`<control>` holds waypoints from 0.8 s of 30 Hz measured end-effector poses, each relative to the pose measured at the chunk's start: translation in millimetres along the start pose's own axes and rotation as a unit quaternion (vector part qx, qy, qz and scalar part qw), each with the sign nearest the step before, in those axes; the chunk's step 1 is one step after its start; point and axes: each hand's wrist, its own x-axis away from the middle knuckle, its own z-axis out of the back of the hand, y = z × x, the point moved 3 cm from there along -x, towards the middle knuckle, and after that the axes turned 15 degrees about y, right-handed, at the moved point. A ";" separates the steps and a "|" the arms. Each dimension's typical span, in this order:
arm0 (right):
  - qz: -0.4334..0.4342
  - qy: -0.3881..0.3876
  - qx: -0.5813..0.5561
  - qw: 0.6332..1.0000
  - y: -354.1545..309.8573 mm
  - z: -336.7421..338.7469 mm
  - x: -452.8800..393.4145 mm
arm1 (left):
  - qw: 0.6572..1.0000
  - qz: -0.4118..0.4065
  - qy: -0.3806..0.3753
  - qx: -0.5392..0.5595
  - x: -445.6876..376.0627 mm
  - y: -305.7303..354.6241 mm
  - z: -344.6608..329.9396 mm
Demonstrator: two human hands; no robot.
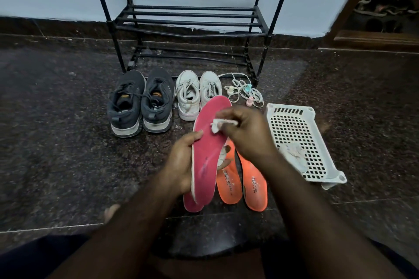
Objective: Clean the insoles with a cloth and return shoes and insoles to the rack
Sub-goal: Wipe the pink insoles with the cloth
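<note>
Left hand round pink insole edge, right hand pinching cloth against it.

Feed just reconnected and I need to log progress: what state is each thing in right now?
Left hand: grips the held pink insole.
Right hand: pinches the cloth.
Held pink insole: lifted, being wiped.
Cloth: bunched, on the insole.
Second pink insole: on floor.
Orange insoles: on floor, side by side.
Dark shoes: on floor, insoles out.
White shoes: on floor.
Rack: visible shelves bare.
Basket: on floor, holds another cloth.
</note>
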 end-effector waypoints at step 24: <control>0.178 0.094 0.147 0.969 -0.7 -23.1 4.6 | 1.000 -0.010 0.002 -0.015 -14.9 -7.9 4.0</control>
